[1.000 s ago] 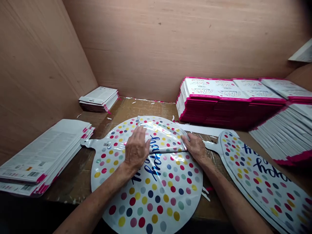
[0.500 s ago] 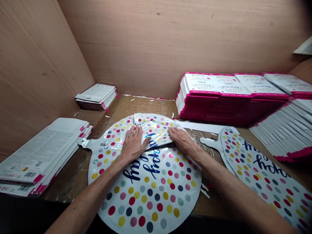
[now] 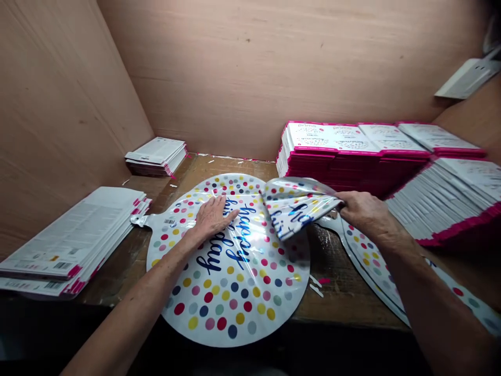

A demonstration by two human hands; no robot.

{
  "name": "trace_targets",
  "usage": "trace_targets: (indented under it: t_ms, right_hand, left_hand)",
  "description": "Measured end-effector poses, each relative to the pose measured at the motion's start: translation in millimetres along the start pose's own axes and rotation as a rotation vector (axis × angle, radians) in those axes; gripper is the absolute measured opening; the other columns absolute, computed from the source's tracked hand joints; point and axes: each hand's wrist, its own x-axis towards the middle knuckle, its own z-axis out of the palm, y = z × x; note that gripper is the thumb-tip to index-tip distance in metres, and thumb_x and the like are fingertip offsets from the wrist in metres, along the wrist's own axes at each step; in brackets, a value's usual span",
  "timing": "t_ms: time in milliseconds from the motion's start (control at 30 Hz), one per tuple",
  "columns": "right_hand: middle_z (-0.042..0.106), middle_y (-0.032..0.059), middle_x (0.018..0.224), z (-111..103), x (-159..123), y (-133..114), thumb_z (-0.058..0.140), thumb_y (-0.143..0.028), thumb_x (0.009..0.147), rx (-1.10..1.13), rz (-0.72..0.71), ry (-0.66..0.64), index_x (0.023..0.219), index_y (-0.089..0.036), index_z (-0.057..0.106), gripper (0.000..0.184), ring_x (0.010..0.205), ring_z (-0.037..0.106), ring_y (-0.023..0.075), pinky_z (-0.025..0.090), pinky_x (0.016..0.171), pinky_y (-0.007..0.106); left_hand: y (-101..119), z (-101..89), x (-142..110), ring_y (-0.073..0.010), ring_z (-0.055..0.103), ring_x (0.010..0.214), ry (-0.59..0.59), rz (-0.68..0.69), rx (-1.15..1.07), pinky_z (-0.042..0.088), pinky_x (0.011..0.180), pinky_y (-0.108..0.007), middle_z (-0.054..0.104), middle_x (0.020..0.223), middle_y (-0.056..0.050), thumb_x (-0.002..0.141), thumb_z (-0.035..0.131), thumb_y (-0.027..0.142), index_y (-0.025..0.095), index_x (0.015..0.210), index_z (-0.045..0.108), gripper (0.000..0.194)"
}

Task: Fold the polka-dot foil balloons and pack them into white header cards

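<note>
Head view, right grip (image 3: 366, 211) pinching the fold of a polka-dot foil balloon (image 3: 250, 292), left grip (image 3: 213, 219) open, flat on it

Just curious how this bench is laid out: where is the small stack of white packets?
In the head view, the small stack sits in the bench's far left corner, against the wall, beyond the polka-dot balloon.

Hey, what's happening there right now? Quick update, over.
Left hand flat on dotted foil balloon. Right hand gripping folded foil flap. Second balloon lying under right forearm.
</note>
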Motion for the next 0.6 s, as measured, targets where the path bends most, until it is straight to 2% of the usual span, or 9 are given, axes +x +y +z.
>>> trace_targets:
  t_ms: [67, 133, 200, 233, 333, 400, 500, 567, 600]
  right_hand:
    - [0.072, 0.0173, 0.085, -11.5, -7.9, -5.8, 0.056, -0.022, 0.084, -0.107, 0.116, -0.089, 0.095, -0.016, 0.073, 0.021, 0.075, 0.066, 0.0298, 0.035, 0.059, 0.034]
    - [0.073, 0.0172, 0.088, -10.8, -22.3, -22.7, 0.054, -0.018, 0.084, -0.174, 0.142, -0.138, 0.098, -0.017, 0.071, 0.023, 0.077, 0.067, 0.0311, 0.039, 0.059, 0.035]
    - [0.073, 0.0177, 0.089, 4.8, -42.5, -51.2, 0.051, -0.014, 0.083, -0.172, 0.105, -0.161, 0.103, -0.016, 0.069, 0.027, 0.077, 0.069, 0.0313, 0.045, 0.060, 0.036]
    - [0.073, 0.0185, 0.088, 16.8, -53.8, -68.7, 0.049, -0.012, 0.083, -0.145, 0.090, -0.181, 0.108, -0.014, 0.067, 0.031, 0.075, 0.070, 0.0315, 0.048, 0.060, 0.037]
    - [0.071, 0.0237, 0.095, 52.4, -86.9, -121.4, 0.049, -0.018, 0.086, 0.032, -0.113, -0.164, 0.127, -0.006, 0.056, 0.043, 0.073, 0.070, 0.0323, 0.053, 0.058, 0.040]
    - [0.070, 0.0232, 0.103, 63.8, -105.4, -143.7, 0.048, -0.027, 0.090, 0.148, -0.283, -0.116, 0.139, -0.009, 0.045, 0.052, 0.078, 0.070, 0.0332, 0.057, 0.060, 0.042]
    - [0.059, 0.0189, 0.134, 61.8, -119.7, -144.3, 0.054, -0.043, 0.090, 0.335, -0.663, -0.071, 0.150, -0.015, 0.027, 0.072, 0.114, 0.062, 0.0330, 0.056, 0.089, 0.042]
    - [0.044, 0.0184, 0.149, 61.6, -118.0, -130.1, 0.059, -0.044, 0.087, 0.423, -0.898, -0.004, 0.153, -0.015, 0.019, 0.083, 0.134, 0.046, 0.0312, 0.045, 0.107, 0.043]
    - [0.040, 0.0196, 0.151, 65.0, -114.6, -122.7, 0.058, -0.039, 0.087, 0.438, -0.961, 0.036, 0.154, -0.013, 0.018, 0.082, 0.138, 0.041, 0.0309, 0.040, 0.111, 0.045]
  left_hand:
    - [6.7, -12.7, 3.0, -0.0380, 0.028, 0.144, 0.026, -0.058, -0.046, 0.021, 0.115, -0.055, 0.032, 0.156, -0.019, 0.085, 0.053, 0.058, 0.014, 0.146, 0.038, 0.076]
    - [20.9, -18.7, -7.6, -0.0386, 0.041, 0.136, 0.056, -0.093, -0.075, 0.031, 0.111, -0.054, 0.048, 0.146, -0.020, 0.085, 0.056, 0.053, 0.014, 0.135, 0.050, 0.064]
    - [42.1, -12.8, -34.3, -0.0329, 0.060, 0.117, 0.050, -0.105, -0.191, 0.046, 0.099, -0.046, 0.066, 0.123, -0.018, 0.089, 0.049, 0.055, 0.014, 0.117, 0.062, 0.051]
    - [53.7, -6.0, -51.7, -0.0273, 0.067, 0.102, 0.031, -0.105, -0.278, 0.053, 0.088, -0.039, 0.071, 0.109, -0.015, 0.091, 0.041, 0.060, 0.015, 0.107, 0.063, 0.052]
    - [81.4, 17.4, -101.4, -0.0204, 0.069, 0.072, -0.198, -0.249, -1.055, 0.056, 0.064, -0.031, 0.070, 0.081, -0.009, 0.083, 0.053, 0.067, 0.014, 0.096, 0.060, 0.055]
    - [85.1, 23.6, -118.2, -0.0160, 0.066, 0.062, -0.208, -0.363, -1.325, 0.055, 0.059, -0.027, 0.066, 0.071, -0.004, 0.077, 0.067, 0.059, 0.015, 0.094, 0.057, 0.048]
    - [63.1, 9.8, -119.1, -0.0135, 0.062, 0.055, -0.131, -0.475, -1.419, 0.053, 0.054, -0.025, 0.063, 0.064, 0.001, 0.068, 0.081, 0.037, 0.016, 0.088, 0.055, 0.039]
    - [38.5, -8.2, -116.8, -0.0138, 0.062, 0.055, -0.202, -0.470, -1.413, 0.051, 0.052, -0.024, 0.064, 0.065, 0.000, 0.063, 0.083, 0.030, 0.016, 0.082, 0.055, 0.037]
    - [26.8, -16.6, -117.5, -0.0142, 0.061, 0.054, -0.263, -0.455, -1.370, 0.050, 0.050, -0.024, 0.064, 0.065, 0.000, 0.063, 0.082, 0.031, 0.017, 0.080, 0.054, 0.035]
